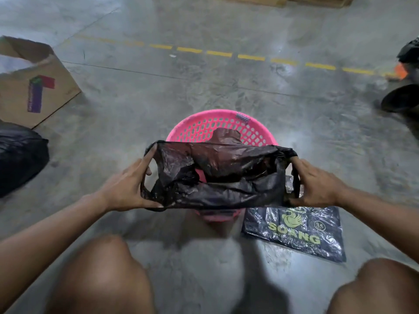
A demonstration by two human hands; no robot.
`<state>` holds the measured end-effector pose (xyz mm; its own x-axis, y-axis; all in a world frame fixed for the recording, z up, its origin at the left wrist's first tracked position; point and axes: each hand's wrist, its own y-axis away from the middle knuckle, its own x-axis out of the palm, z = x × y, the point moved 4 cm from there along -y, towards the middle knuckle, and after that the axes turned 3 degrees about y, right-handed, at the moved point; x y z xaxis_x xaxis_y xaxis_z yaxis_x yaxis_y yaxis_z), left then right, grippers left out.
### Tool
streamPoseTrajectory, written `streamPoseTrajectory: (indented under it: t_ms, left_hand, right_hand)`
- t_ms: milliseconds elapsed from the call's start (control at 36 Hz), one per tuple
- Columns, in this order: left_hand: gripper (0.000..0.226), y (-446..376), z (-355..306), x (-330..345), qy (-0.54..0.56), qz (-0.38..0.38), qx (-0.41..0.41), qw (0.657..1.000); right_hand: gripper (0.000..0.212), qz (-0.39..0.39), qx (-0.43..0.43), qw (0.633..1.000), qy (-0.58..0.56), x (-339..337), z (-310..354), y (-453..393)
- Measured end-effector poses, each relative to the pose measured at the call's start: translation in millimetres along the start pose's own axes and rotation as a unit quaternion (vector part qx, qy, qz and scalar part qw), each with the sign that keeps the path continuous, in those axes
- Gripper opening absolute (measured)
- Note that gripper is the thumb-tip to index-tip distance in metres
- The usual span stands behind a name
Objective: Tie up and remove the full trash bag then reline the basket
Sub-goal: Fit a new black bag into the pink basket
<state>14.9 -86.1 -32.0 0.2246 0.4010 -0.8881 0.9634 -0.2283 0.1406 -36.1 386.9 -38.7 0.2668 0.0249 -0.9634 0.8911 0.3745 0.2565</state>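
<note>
A pink perforated basket (210, 125) stands on the concrete floor in front of my knees. A thin black plastic bag (217, 177) is stretched wide over the basket's near half, its mouth spread between my hands. My left hand (129, 184) grips the bag's left handle loop, forefinger hooked into the rim. My right hand (317, 184) grips the right handle loop. The bag's far edge hangs loosely into the basket. The near rim of the basket is hidden under the bag.
A pack of black bags with green print (297, 232) lies flat on the floor at the right. A full black bag (20, 159) sits at the far left beside an open cardboard box (34, 85). Dark objects (403, 96) lie at the right edge.
</note>
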Motion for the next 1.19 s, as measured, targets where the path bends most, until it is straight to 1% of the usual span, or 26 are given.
streamPoseTrajectory:
  t_ms: [83, 139, 194, 250, 306, 361, 389, 417, 444, 472, 500, 528, 556, 611, 639, 667, 694, 722, 806, 861, 889, 944, 1000, 1056, 1139, 1194]
  left_hand:
    - [0.15, -4, 1, 9, -0.001, -0.024, -0.009, 1.0]
    - [0.15, -13, 5, 12, 0.006, -0.041, -0.026, 0.999]
    - [0.15, -26, 12, 14, 0.011, -0.05, -0.037, 0.998]
    - [0.149, -43, 19, 13, 0.035, -0.054, -0.038, 0.997]
    - [0.147, -60, 20, 9, 0.071, -0.039, -0.028, 0.996]
    - [0.14, -75, 21, 2, 0.128, -0.002, -0.032, 0.991]
    - [0.135, -83, 20, -4, 0.174, 0.024, -0.045, 0.983]
    - [0.128, -87, 19, -8, 0.23, 0.061, -0.062, 0.969]
    - [0.119, -91, 17, -13, 0.294, 0.098, -0.084, 0.947]
    - [0.106, -93, 14, -17, 0.359, 0.116, -0.107, 0.92]
    - [0.09, -96, 12, -20, 0.419, 0.11, -0.129, 0.892]
    - [0.073, -100, 12, -23, 0.462, 0.079, -0.147, 0.871]
    - [0.054, -107, 13, -25, 0.482, 0.023, -0.163, 0.86]
    - [0.022, -114, 22, -27, 0.462, -0.129, -0.198, 0.855]
    - [0.015, -115, 26, -26, 0.44, -0.194, -0.212, 0.851]
    - [0.013, -118, 26, -29, 0.427, -0.24, -0.213, 0.846]
    - [0.012, -118, 24, -29, 0.408, -0.259, -0.206, 0.851]
    - [0.014, -121, 20, -32, 0.391, -0.263, -0.184, 0.863]
    - [0.042, -130, 3, -33, 0.312, -0.208, -0.117, 0.92]
    - [0.058, -136, -7, -30, 0.223, -0.169, -0.089, 0.956]
    - [0.061, -138, -10, -27, 0.175, -0.159, -0.074, 0.969]
    - [0.058, -142, -15, -23, 0.116, -0.158, -0.06, 0.979]
    - [0.043, -143, -17, -22, 0.086, -0.168, -0.054, 0.98]
    - [0.028, -142, -18, -19, 0.058, -0.17, -0.047, 0.983]
    - [0.02, -142, -12, -14, 0.048, -0.173, -0.035, 0.983]
    - [0.015, -145, -10, -15, 0.073, -0.184, -0.038, 0.979]
  right_hand:
    - [0.133, -0.024, 0.003, 0.999, 0.034, 15, -3, -1]
    - [0.131, -0.036, 0.018, 0.999, 0.024, 19, -6, -7]
    - [0.126, -0.038, 0.032, 0.998, -0.033, 19, -12, -18]
    - [0.11, -0.025, 0.036, 0.989, -0.145, 14, -19, -34]
    - [0.076, 0.0, 0.05, 0.953, -0.3, 7, -25, -49]
    - [0.039, 0.004, 0.074, 0.894, -0.441, -4, -27, -64]
    - [0.028, -0.01, 0.093, 0.866, -0.491, -11, -28, -72]
    - [0.023, -0.025, 0.112, 0.84, -0.531, -18, -29, -78]
    - [0.021, -0.036, 0.13, 0.815, -0.564, -24, -31, -84]
    - [0.019, -0.043, 0.146, 0.792, -0.592, -29, -32, -90]
    - [0.018, -0.048, 0.168, 0.773, -0.61, -30, -34, -95]
    - [0.015, -0.057, 0.192, 0.759, -0.62, -31, -36, -100]
    - [0.011, -0.075, 0.214, 0.755, -0.615, -32, -39, -104]
    - [0.009, -0.147, 0.234, 0.777, -0.566, -35, -43, -112]
    - [0.007, -0.187, 0.23, 0.79, -0.537, -37, -43, -114]
    - [0.008, -0.221, 0.216, 0.802, -0.511, -45, -42, -119]
    - [0.011, -0.241, 0.194, 0.815, -0.49, -49, -37, -120]
    - [0.013, -0.251, 0.166, 0.831, -0.468, -58, -32, -124]
    - [0.023, -0.229, 0.065, 0.904, -0.356, -75, -6, -133]
    - [0.032, -0.181, 0.008, 0.947, -0.267, -76, 12, -142]
    - [0.036, -0.147, 0.001, 0.964, -0.224, -74, 18, -146]
    - [0.043, -0.073, 0.007, 0.986, -0.151, -66, 25, -151]
    - [0.033, -0.024, 0.006, 0.991, -0.133, -63, 30, -150]
    - [0.018, -0.023, 0.0, 0.988, -0.153, -63, 34, -147]
    - [0.003, -0.091, 0.032, 0.972, -0.213, -63, 27, -148]
    - [0.012, -0.129, 0.073, 0.948, -0.281, -60, 17, -150]
